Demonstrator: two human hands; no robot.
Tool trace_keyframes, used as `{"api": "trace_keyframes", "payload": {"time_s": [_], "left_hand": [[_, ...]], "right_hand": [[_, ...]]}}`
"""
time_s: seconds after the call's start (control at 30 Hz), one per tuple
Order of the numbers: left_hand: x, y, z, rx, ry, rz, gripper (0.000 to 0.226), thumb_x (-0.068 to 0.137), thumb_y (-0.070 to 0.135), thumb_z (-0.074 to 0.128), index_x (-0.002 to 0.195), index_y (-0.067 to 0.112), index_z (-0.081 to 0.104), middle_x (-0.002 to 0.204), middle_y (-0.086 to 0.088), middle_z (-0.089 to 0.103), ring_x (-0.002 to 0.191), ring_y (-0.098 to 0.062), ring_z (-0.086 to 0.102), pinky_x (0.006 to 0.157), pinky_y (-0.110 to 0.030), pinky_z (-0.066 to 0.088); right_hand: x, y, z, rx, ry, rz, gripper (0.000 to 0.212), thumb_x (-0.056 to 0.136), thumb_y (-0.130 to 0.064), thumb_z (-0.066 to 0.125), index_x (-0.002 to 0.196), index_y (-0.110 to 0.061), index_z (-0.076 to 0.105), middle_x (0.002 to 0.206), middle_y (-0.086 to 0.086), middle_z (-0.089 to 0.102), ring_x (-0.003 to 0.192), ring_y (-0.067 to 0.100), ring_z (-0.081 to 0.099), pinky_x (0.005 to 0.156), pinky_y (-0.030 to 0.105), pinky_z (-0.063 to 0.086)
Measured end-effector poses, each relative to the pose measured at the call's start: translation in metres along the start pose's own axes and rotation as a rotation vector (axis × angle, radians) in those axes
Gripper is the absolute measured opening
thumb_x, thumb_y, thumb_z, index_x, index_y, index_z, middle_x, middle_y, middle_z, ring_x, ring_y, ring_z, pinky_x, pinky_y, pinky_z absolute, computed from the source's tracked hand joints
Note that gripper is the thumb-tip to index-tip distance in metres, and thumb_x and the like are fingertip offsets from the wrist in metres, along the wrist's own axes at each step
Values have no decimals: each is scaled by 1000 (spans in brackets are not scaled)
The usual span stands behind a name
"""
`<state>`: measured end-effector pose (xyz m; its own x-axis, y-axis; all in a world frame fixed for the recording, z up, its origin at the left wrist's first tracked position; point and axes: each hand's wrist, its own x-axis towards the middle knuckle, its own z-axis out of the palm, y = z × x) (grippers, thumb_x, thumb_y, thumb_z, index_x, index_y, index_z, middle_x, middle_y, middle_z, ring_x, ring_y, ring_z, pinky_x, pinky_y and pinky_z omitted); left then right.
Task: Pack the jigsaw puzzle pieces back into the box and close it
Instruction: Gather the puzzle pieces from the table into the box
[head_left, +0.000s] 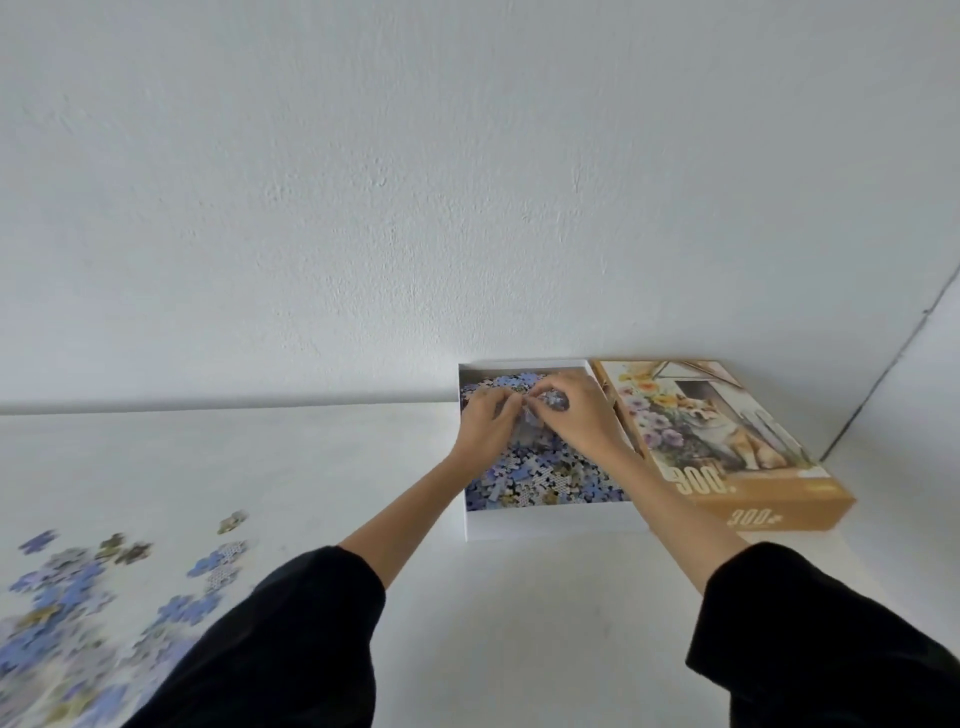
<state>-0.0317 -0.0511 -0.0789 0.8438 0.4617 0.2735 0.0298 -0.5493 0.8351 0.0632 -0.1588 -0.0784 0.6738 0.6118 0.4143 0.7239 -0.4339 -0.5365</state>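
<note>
A white open box (545, 522) stands against the wall, holding a heap of blue and grey puzzle pieces (540, 480). Both hands reach over it. My left hand (488, 423) and my right hand (579, 413) meet above the heap, fingers curled together around a small clump of pieces (543, 408) held between them. The box lid (727, 447), tan with a cat and flowers and "300" printed on it, lies beside the box on its right. More loose pieces (78, 587) lie scattered on the white table at the lower left.
The white table (519, 623) meets a white wall behind the box. A room corner runs up at the far right. My black sleeves cover the lower part of the view.
</note>
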Motion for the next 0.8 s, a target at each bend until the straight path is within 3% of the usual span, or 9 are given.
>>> {"api": "trace_keyframes", "payload": {"time_s": [0.07, 0.17, 0.33, 0.43, 0.53, 0.6, 0.67, 0.73, 0.8], "left_hand": [[-4, -6, 4, 1, 12, 32, 29, 99, 18, 38, 106, 5, 62, 105, -10, 55, 96, -6, 45, 74, -12, 31], [-11, -14, 9, -18, 23, 34, 41, 96, 33, 31, 116, 9, 56, 118, -7, 48, 113, -13, 39, 89, -12, 27], [-10, -14, 24, 218, -123, -147, 44, 101, 30, 26, 142, 13, 32, 150, -10, 22, 141, -23, 13, 113, -37, 9], [-9, -12, 24, 205, -211, -146, 47, 102, 28, 22, 147, 13, 19, 155, -5, 13, 144, -20, 6, 117, -39, 3], [-11, -8, 8, -74, -75, -117, 45, 102, 22, 26, 145, 10, 25, 150, -4, 26, 140, -17, 20, 111, -28, 15], [-14, -7, -4, -134, -20, -131, 39, 102, 22, 28, 139, 10, 35, 136, 1, 40, 131, -17, 31, 105, -27, 23], [-20, -8, -11, -124, -24, -141, 29, 102, 21, 29, 126, 14, 42, 115, 8, 45, 114, -15, 38, 95, -25, 29], [-26, -8, -16, -122, -33, -146, 34, 101, 22, 31, 132, 11, 41, 123, 0, 46, 115, -14, 40, 97, -27, 32], [-31, -8, -23, -95, -22, -105, 36, 100, 19, 34, 135, 9, 40, 135, -6, 43, 124, -18, 41, 102, -29, 34]], "right_hand": [[-5, 10, 5, -33, 57, -9, 22, 86, -37, 59, 97, -21, 69, 100, -3, 60, 96, 12, 49, 75, 26, 37], [-12, 22, 11, -59, 120, 106, 27, 93, -34, 47, 107, -20, 65, 109, 4, 56, 110, 22, 47, 84, 32, 33], [-18, 21, 20, -165, -178, 248, 41, 99, -40, 23, 136, -27, 36, 143, 8, 26, 134, 27, 18, 108, 42, 15], [-16, 15, 22, -61, -258, 183, 43, 99, -39, 22, 140, -27, 31, 144, 4, 30, 136, 24, 20, 110, 40, 13], [-19, 9, 23, 116, -116, 126, 46, 99, -38, 26, 142, -23, 28, 146, 3, 31, 137, 21, 21, 113, 40, 16], [-24, 3, 23, 135, -18, 113, 43, 99, -33, 30, 140, -19, 32, 144, 4, 35, 135, 20, 25, 110, 36, 20], [-27, -1, 25, 80, -71, 106, 40, 100, -27, 31, 137, -13, 38, 140, 6, 40, 132, 20, 30, 107, 32, 22], [-28, -6, 27, 18, -145, 75, 39, 100, -24, 30, 134, -10, 41, 138, 7, 44, 130, 21, 33, 108, 32, 20], [-27, -13, 26, 61, -107, 65, 36, 100, -21, 32, 132, -12, 46, 135, 6, 48, 128, 21, 37, 108, 36, 23]]}}
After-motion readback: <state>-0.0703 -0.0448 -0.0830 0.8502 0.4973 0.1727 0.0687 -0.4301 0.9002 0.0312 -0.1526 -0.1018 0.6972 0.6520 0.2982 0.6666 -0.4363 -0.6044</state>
